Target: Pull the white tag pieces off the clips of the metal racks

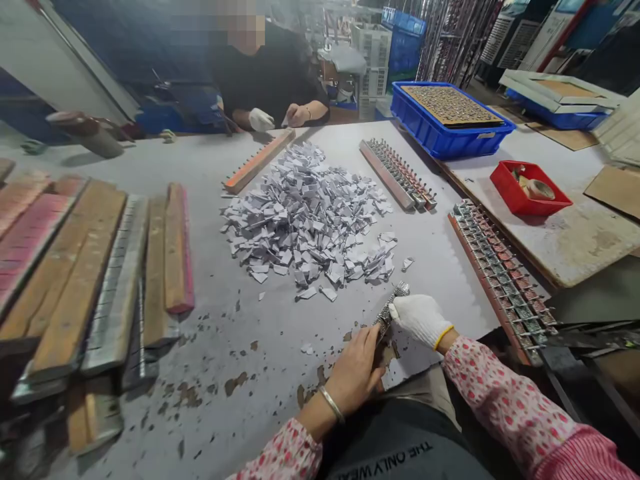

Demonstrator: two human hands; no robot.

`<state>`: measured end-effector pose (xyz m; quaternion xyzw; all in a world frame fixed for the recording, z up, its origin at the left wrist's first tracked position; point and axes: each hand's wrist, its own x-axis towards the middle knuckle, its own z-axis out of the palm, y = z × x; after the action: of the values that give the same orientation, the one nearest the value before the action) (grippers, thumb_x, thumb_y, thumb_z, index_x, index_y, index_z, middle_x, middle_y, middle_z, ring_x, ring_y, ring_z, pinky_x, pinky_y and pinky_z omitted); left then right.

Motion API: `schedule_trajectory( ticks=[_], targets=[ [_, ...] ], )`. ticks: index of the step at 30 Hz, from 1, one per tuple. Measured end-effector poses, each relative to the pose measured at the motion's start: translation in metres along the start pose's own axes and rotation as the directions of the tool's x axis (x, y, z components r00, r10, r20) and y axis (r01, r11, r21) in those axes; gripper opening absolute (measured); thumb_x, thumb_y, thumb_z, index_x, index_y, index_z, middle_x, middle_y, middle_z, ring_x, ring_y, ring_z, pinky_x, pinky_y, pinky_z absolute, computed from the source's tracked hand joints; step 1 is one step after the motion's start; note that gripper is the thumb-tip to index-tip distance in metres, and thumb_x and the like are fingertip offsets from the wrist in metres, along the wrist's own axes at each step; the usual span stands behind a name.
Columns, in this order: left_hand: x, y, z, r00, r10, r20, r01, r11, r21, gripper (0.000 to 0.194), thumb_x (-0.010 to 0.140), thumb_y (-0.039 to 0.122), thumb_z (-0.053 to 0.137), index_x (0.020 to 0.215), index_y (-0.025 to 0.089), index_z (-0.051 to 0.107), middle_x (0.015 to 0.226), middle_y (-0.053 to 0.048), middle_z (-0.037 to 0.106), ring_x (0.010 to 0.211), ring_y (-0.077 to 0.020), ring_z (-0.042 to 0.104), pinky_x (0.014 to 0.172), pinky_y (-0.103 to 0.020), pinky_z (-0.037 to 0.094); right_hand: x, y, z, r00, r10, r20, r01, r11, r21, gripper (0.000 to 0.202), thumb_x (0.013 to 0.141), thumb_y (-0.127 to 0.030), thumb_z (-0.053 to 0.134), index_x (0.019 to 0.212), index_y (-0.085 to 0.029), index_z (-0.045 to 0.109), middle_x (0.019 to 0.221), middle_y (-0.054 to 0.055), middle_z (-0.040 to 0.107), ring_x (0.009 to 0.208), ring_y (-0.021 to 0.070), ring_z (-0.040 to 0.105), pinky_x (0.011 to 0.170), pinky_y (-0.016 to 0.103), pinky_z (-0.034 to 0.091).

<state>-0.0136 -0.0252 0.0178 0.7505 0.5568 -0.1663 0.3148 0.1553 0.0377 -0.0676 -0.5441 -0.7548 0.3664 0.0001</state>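
Near the table's front edge lies a narrow strip covered with small silvery pieces (393, 303). My bare left hand (354, 369), with a bangle at the wrist, has its fingers closed on the strip's near part. My right hand (420, 319), in a white knitted glove, is pinched at the strip's side; whatever its fingertips hold is too small to make out. Beyond both hands spreads a large pile of small folded white paper pieces (310, 220). One loose paper piece (407, 264) rests just past the strip's far end.
Wooden bars (75, 267) are stacked at the left. Pin-studded bars (395, 173) lie behind right, others (505, 280) at the right edge. A blue crate (450, 137) and red tray (530, 207) stand on a side table. Across the table, a person (270, 73) works beside an orange bar (260, 162).
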Motion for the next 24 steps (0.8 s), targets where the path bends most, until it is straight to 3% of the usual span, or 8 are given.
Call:
schedule_trajectory(
  ticks=[5,7,9,12,16,20,23,24],
  targets=[
    [0.005,-0.008,-0.008,0.998,0.050,0.029,-0.049,0.998,-0.049,0.067,0.080,0.019,0.058,0.142,0.017,0.030,0.136,-0.014,0.048,0.124,-0.0279,0.047,0.103,-0.042,0.043,0.011,-0.013,-0.021,0.990,-0.028,0.138,0.029,1.000,-0.008,0.032,0.092,-0.022,0.043,0.094,-0.012,0.073,0.090,0.019,0.071,0.087,0.0329,0.069,0.070,0.039,0.050],
    [0.015,-0.017,-0.023,0.999,0.040,0.020,-0.039,0.998,-0.046,0.056,0.084,0.020,0.054,0.138,0.020,0.038,0.128,-0.011,0.054,0.115,-0.0247,0.054,0.097,-0.038,0.048,0.013,-0.014,-0.027,0.987,-0.038,0.159,0.040,0.999,-0.009,0.032,0.092,-0.020,0.042,0.095,-0.009,0.073,0.090,0.020,0.071,0.088,0.0340,0.068,0.070,0.040,0.051],
    [0.030,-0.029,-0.044,0.995,-0.062,-0.073,0.063,0.998,0.014,0.042,0.086,0.013,0.047,0.128,0.020,0.049,0.120,-0.009,0.058,0.109,-0.0234,0.056,0.096,-0.040,0.047,0.012,-0.014,-0.030,0.986,-0.045,0.163,0.046,0.999,-0.008,0.035,0.094,-0.022,0.039,0.098,-0.010,0.072,0.092,0.020,0.071,0.090,0.0333,0.068,0.072,0.039,0.051],
    [0.052,-0.043,-0.077,0.952,-0.192,-0.239,0.213,0.975,0.066,0.032,0.085,0.004,0.042,0.110,0.016,0.059,0.117,-0.013,0.058,0.114,-0.0274,0.052,0.101,-0.048,0.041,0.005,-0.009,-0.030,0.992,-0.040,0.124,0.036,0.999,0.029,0.040,0.099,-0.032,0.034,0.098,-0.014,0.070,0.092,0.016,0.071,0.090,0.0272,0.068,0.075,0.034,0.048],
    [0.064,-0.044,-0.102,0.933,-0.211,-0.291,0.231,0.972,0.035,0.019,0.083,0.005,0.050,0.092,0.016,0.063,0.098,-0.012,0.065,0.108,-0.0278,0.057,0.096,-0.045,0.045,-0.003,0.011,-0.015,0.995,-0.094,-0.028,0.098,0.972,0.214,0.039,0.096,-0.042,0.035,0.087,-0.021,0.066,0.085,0.011,0.071,0.083,0.0235,0.067,0.074,0.030,0.046],
    [0.066,-0.027,-0.089,0.908,-0.222,-0.354,0.230,0.973,-0.021,0.007,0.085,0.017,0.058,0.088,0.015,0.064,0.082,-0.007,0.069,0.086,-0.0209,0.065,0.080,-0.034,0.053,0.008,0.032,0.021,0.968,-0.097,-0.230,0.207,0.824,0.527,0.036,0.091,-0.048,0.036,0.083,-0.026,0.062,0.080,0.009,0.070,0.077,0.0257,0.067,0.067,0.031,0.049],
    [0.078,-0.022,-0.058,0.909,-0.194,-0.369,0.157,0.979,-0.129,0.023,0.086,0.035,0.062,0.090,0.012,0.065,0.075,-0.003,0.070,0.071,-0.0152,0.067,0.067,-0.027,0.054,0.032,0.031,0.052,0.963,-0.108,-0.247,0.259,0.620,0.740,0.036,0.086,-0.055,0.040,0.090,-0.028,0.063,0.076,0.006,0.070,0.070,0.0256,0.067,0.064,0.032,0.053],
    [0.083,-0.023,-0.047,0.920,-0.164,-0.357,0.048,0.949,-0.311,0.032,0.085,0.040,0.063,0.091,0.009,0.066,0.074,-0.006,0.070,0.068,-0.0154,0.067,0.065,-0.027,0.054,0.040,0.029,0.062,0.958,-0.131,-0.256,0.284,0.571,0.770,0.035,0.082,-0.056,0.044,0.090,-0.028,0.064,0.078,0.006,0.071,0.072,0.0264,0.067,0.066,0.032,0.054]
  ],
)
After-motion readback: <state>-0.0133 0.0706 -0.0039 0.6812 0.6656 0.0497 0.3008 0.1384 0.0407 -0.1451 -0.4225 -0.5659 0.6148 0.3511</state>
